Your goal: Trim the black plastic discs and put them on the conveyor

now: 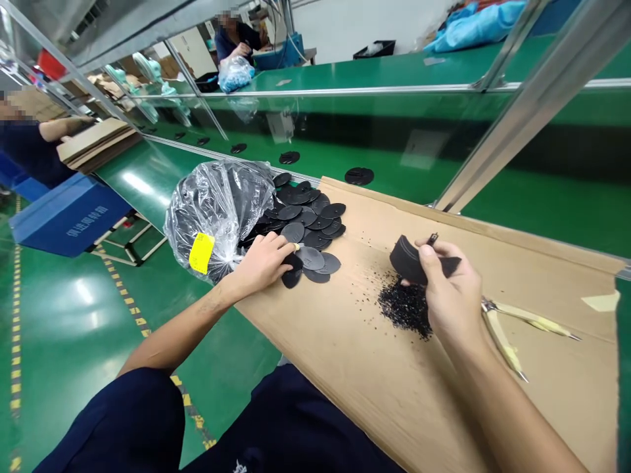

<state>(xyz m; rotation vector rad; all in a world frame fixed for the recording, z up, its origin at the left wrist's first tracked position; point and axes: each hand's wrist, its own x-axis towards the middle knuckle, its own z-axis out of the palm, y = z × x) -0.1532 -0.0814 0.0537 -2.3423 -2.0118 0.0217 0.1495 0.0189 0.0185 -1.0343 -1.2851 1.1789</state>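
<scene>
My left hand (269, 261) is at the near edge of a pile of thin black oval discs (308, 217), its fingers curled over a dark disc (292, 274). Between the thumb and fingers of my right hand (456, 286) is a black curved piece (409, 259), with layered edges like a small stack of discs. A small dark tip sticks up by that thumb. Below it lies a heap of tiny black bits (404, 305) on the cardboard sheet (325, 341). Nippers (507, 322) with pale yellow handles rest open, right of my right wrist.
A clear plastic bag (217, 210) with a yellow label holds more dark discs beside the pile. Single black discs (359, 176) lie in a row on the green conveyor (394, 138). A slanted metal post (527, 112) stands at right. Two people work beyond, near a blue bin (73, 210).
</scene>
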